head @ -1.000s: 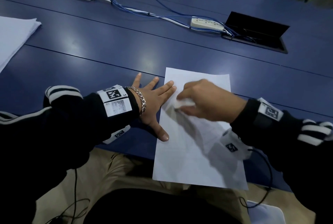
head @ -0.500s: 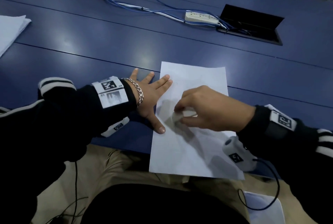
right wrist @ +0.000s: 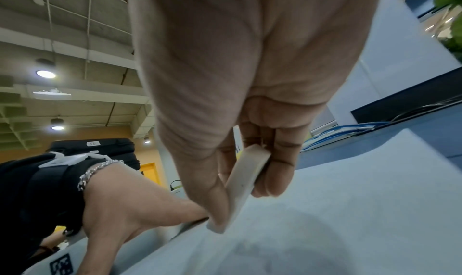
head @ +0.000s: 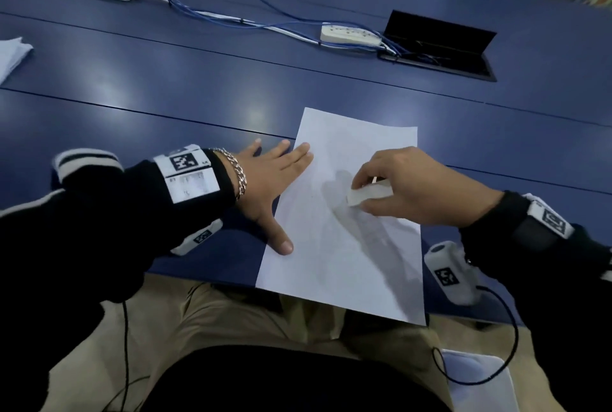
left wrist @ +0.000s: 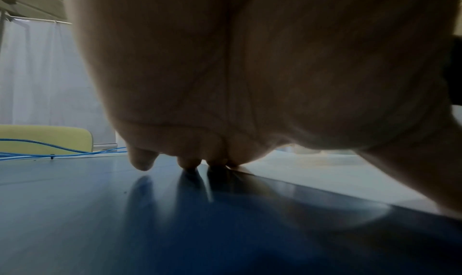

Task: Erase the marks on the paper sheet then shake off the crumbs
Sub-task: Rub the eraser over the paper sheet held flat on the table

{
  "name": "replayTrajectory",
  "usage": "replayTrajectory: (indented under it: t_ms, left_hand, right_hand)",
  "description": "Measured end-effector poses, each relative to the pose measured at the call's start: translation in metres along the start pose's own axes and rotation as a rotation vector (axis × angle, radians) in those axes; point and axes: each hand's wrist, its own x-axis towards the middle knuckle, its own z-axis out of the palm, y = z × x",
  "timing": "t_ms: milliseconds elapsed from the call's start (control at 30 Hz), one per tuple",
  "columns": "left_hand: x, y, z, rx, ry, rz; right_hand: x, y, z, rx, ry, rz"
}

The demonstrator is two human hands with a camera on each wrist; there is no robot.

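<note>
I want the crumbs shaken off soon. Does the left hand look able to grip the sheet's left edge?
Probably yes: the left hand already lies flat on the paper sheet at its left edge, fingers straight, nothing between. The right hand holds the eraser farther right.

White paper sheet and white eraser on dark blue table.

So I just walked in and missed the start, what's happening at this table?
A person is rubbing out marks on a paper sheet lying at the near edge of a blue table. The left hand lies flat with fingers spread across the sheet's left edge, pinning it. The right hand pinches a white eraser over the middle of the sheet. Faint grey smudges show there. The sheet has not been lifted for shaking yet.
</note>
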Motion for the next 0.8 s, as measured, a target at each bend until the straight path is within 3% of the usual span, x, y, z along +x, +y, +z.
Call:
replayTrajectory:
  t_ms: [167,333,533,733,800]
  left_hand:
    - [0.004,0.002,0.005,0.005,0.026,-0.048]
    - [0.009,-0.002,0.008,0.014,0.034,-0.054]
    - [0.009,0.001,0.007,-0.01,0.015,-0.064]
    - [0.006,0.0,0.004,-0.038,-0.035,-0.074]
    - [0.006,0.0,0.003,-0.037,-0.031,-0.073]
  right_hand:
    - [0.039,-0.016,0.002,-0.043,0.082,-0.116]
    - [0.059,-0.01,0.007,-0.088,0.129,-0.055]
    - [0.026,-0.039,0.019,-0.035,-0.069,-0.295]
    - [0.055,-0.013,0.006,-0.047,0.085,-0.108]
    - [0.048,-0.024,0.009,-0.064,0.083,-0.135]
